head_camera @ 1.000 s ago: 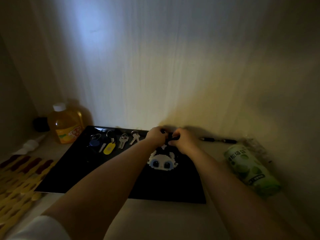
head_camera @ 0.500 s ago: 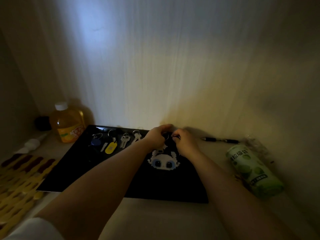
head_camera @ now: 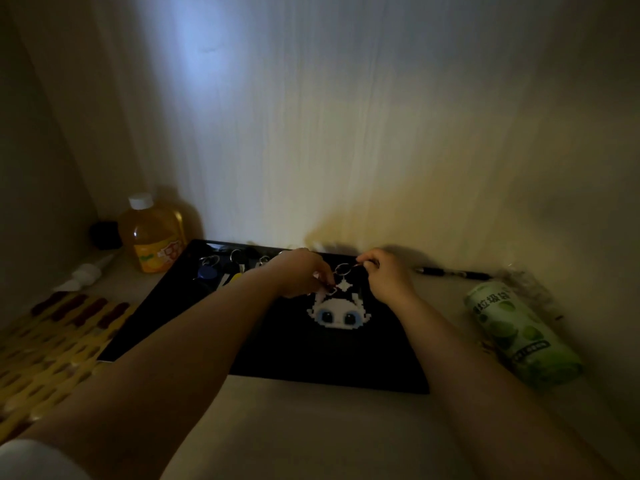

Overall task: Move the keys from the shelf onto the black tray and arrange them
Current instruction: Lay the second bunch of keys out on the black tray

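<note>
A black tray lies on the dim shelf against the back wall. On it rests a white pixel-bead charm with blue eyes, joined to a metal key ring. My left hand pinches the charm's top end. My right hand pinches the ring's far side. Along the tray's far left lie a blue key fob, a yellow tag and several keys, partly hidden behind my left forearm.
An orange drink bottle stands left of the tray, with a dark object behind it and a small white bottle lying nearby. A yellow slatted mat is at the left. A green can and a pen lie to the right.
My hands have drawn slightly apart, stretching the key ring out between them above the charm. The keys on the tray's left have stayed put.
</note>
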